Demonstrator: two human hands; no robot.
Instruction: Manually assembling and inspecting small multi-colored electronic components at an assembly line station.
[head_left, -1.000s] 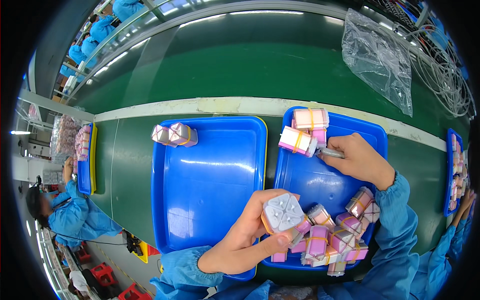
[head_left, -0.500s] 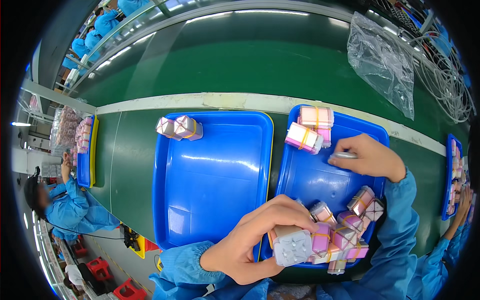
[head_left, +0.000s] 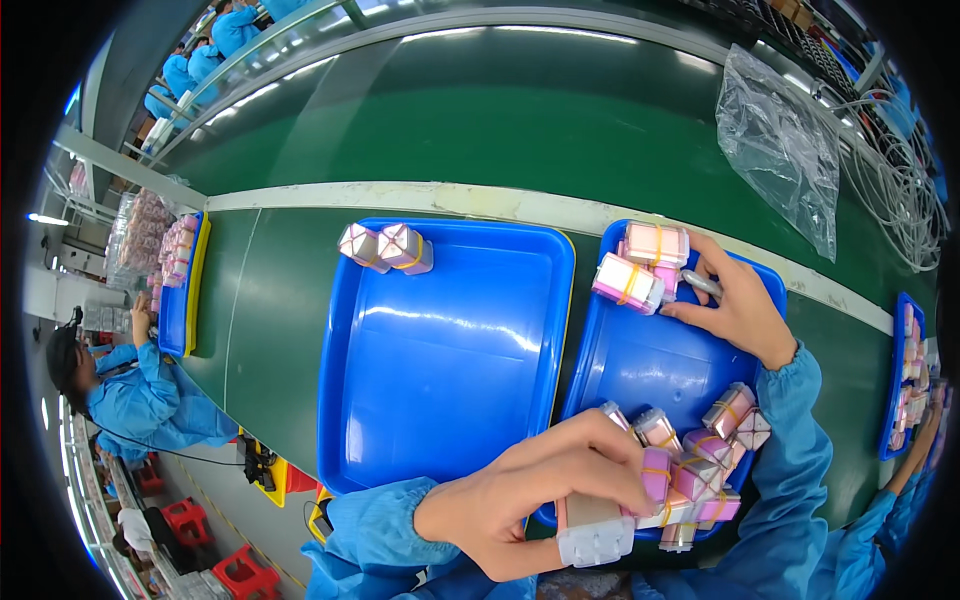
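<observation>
My left hand [head_left: 545, 485] is closed around a pack with a clear plastic cap [head_left: 597, 541], low over the near edge of the right-hand blue tray [head_left: 630, 350]. Beside its fingers lies a heap of pink and white packs [head_left: 697, 465], several bound with yellow rubber bands. My right hand [head_left: 745, 315] holds a small silvery rounded object [head_left: 702, 284] in its curled fingers; its kind is unclear. Its fingertips are at the right side of a few banded packs [head_left: 628, 282] at that tray's far end. Whether they grip a pack I cannot tell.
A second blue tray [head_left: 440, 390] on the left holds two banded packs [head_left: 405, 248] in its far left corner. A pale rail [head_left: 480, 200] runs behind both trays. Beyond lie a clear plastic bag [head_left: 780, 150] and coiled cables [head_left: 895, 200]. Co-workers sit at both sides.
My right hand has moved away from me to the far packs, still with the silvery object. My left hand has tipped its pack slightly. The whole view has shifted a little.
</observation>
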